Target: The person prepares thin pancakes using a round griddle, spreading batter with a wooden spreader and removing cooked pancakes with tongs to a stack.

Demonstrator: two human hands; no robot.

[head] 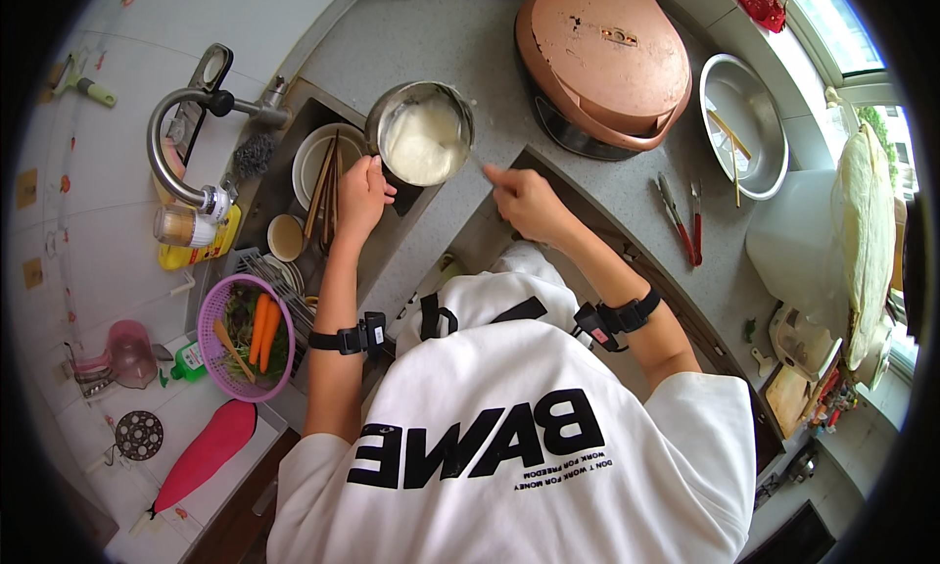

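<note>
A round metal bowl (372,116) holds thick, pale batter or dough (426,144) with a smooth folded surface. It stands at the counter's edge beside the sink, slightly tilted. My left hand (363,200) grips the bowl's near-left rim, thumb uppermost. Just right of the bowl, my right hand (525,200) is closed with its index finger extended toward the rim. A thin, blurred utensil (481,169) shows at that fingertip; its kind cannot be made out, and the fingers hide the rest of it.
The sink (312,109) holds a white bowl (302,169), chopsticks (323,189) and a small cup (285,237). A purple colander (208,344) contains carrots and greens. Right are a copper-coloured electric appliance (609,42), red-handled tools (698,237) and a steel basin (767,138). A faucet (158,134) arches leftward.
</note>
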